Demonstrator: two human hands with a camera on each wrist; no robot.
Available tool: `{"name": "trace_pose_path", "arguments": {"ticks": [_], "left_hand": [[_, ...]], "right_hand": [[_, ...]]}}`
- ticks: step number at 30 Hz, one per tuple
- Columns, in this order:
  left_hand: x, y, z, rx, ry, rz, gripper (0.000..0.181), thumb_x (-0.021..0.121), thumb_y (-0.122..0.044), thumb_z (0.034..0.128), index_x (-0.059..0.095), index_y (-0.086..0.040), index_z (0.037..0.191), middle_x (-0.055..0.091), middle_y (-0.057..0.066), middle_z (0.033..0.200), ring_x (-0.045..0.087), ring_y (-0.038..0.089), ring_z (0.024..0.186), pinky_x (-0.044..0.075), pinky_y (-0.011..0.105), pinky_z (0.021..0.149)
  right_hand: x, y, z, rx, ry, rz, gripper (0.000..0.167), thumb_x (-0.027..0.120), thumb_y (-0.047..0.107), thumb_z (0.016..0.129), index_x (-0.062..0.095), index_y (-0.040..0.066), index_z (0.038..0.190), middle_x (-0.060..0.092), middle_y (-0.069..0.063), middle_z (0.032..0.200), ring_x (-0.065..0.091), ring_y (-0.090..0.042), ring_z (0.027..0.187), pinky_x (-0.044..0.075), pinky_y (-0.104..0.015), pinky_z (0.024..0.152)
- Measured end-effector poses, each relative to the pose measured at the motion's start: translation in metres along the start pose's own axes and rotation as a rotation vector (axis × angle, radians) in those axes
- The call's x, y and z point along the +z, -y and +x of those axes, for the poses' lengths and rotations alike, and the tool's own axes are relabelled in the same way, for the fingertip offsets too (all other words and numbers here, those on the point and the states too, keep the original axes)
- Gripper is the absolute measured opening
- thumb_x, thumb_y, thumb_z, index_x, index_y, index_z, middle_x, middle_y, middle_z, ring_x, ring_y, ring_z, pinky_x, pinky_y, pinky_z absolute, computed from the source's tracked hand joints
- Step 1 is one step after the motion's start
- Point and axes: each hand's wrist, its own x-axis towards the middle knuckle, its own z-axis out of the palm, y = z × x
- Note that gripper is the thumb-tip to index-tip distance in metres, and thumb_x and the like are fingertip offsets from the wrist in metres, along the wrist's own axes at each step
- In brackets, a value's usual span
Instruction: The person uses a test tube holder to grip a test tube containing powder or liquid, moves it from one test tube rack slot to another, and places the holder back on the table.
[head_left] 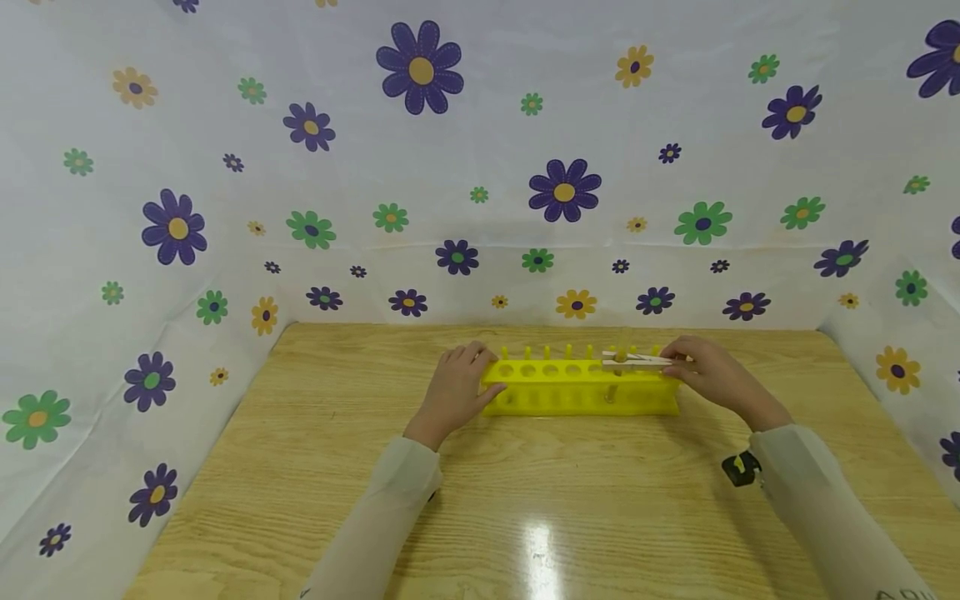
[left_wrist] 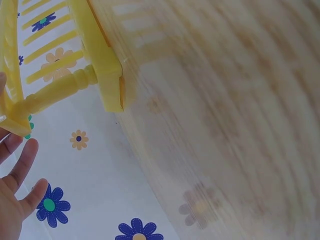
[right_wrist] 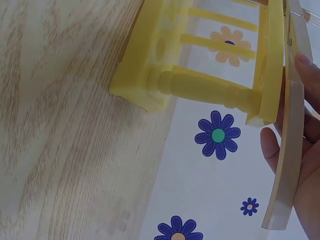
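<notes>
A yellow test tube rack [head_left: 555,400] stands upright on the wooden table, with a row of round holes along its top and pegs behind. At its left end, my left hand [head_left: 459,385] holds the rack, thumb in front and fingers over the top. My right hand [head_left: 712,375] pinches a wooden test tube clamp [head_left: 637,362] above the rack's right part. Within the clamp's far end is the top of a test tube [head_left: 611,393], seen dimly through the rack's front. The right wrist view shows the clamp's wooden arm [right_wrist: 287,160] running along my fingers, close beside the rack.
The wooden table [head_left: 360,375] reaches back to a white flowered cloth [head_left: 495,150] that hangs behind and at both sides. A small black device [head_left: 741,469] sits at my right wrist. Light reflects off the table's front part.
</notes>
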Motion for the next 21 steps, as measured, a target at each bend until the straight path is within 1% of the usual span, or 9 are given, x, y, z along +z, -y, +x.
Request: {"name": "trace_pose_path", "arguments": {"ticks": [7,10,15,21], "left_hand": [[0.000,0.000,0.000,0.000,-0.008,-0.005,0.040,0.065,-0.040,0.0863,0.059,-0.011,0.113,0.055,0.004,0.113,0.055,0.024,0.104,0.042,0.044,0.098],[0.001,0.000,0.000,0.001,-0.011,0.000,0.040,0.065,-0.041,0.0866,0.059,-0.011,0.113,0.055,0.003,0.113,0.055,0.024,0.104,0.042,0.044,0.097],[0.001,0.001,0.000,-0.001,-0.016,0.006,0.040,0.065,-0.041,0.0866,0.059,-0.011,0.112,0.055,0.003,0.113,0.055,0.023,0.104,0.042,0.044,0.098],[0.002,0.001,0.000,0.001,-0.017,-0.001,0.040,0.064,-0.041,0.0868,0.059,-0.011,0.112,0.055,0.003,0.113,0.055,0.024,0.104,0.043,0.044,0.097]], "right_hand": [[-0.004,0.001,-0.001,0.009,-0.002,-0.008,0.019,0.058,0.011,0.092,0.063,-0.002,0.104,0.065,-0.014,0.098,0.060,-0.025,0.088,0.052,-0.048,0.082],[-0.007,0.002,-0.001,0.008,0.001,-0.018,0.019,0.058,0.010,0.092,0.063,-0.003,0.105,0.064,-0.015,0.098,0.060,-0.027,0.091,0.051,-0.050,0.084],[-0.014,0.007,0.000,0.013,0.001,-0.031,0.019,0.058,0.010,0.092,0.062,-0.003,0.105,0.064,-0.014,0.098,0.059,-0.028,0.092,0.050,-0.052,0.086],[-0.020,0.011,0.000,0.016,-0.012,-0.045,0.021,0.057,0.015,0.093,0.062,-0.002,0.106,0.063,-0.013,0.099,0.059,-0.027,0.091,0.050,-0.052,0.086]]}}
